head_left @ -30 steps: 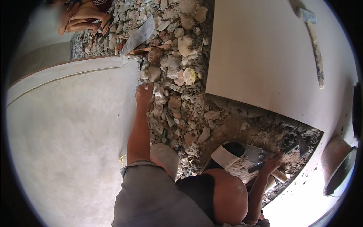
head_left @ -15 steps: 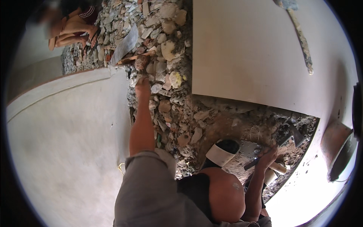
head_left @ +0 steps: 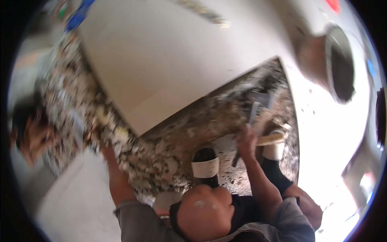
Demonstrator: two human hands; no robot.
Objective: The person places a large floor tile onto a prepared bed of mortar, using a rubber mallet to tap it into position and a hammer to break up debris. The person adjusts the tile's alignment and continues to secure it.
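In my right hand (head_left: 246,141) is a dark flat metal bar (head_left: 254,114), its fingers closed round it. The bar's lower end shows below the fist. A dark flat blade (head_left: 264,99) is by its upper end; whether they join, I cannot tell. Right of the fist, a tan wooden handle (head_left: 271,139) lies across in front of my right foot in a pale-strapped slide (head_left: 274,151). Left of the fist is a grey flat plate (head_left: 224,143). My left arm reaches out to the far left, its hand (head_left: 105,144) at the rubble (head_left: 74,90), fingers blurred.
A large pale board (head_left: 161,68) lies ahead, with a crusted stick (head_left: 205,14) on it. A dirty bucket (head_left: 326,60) lies tipped at the right. Another person (head_left: 34,137) crouches at the far left by a pale slab (head_left: 76,193). My other slide (head_left: 205,168) is near.
The view has swung to the right, blurring the far left. My right hand still grips the dark bar. The bucket now shows more fully, and my left hand appears farther left in the picture.
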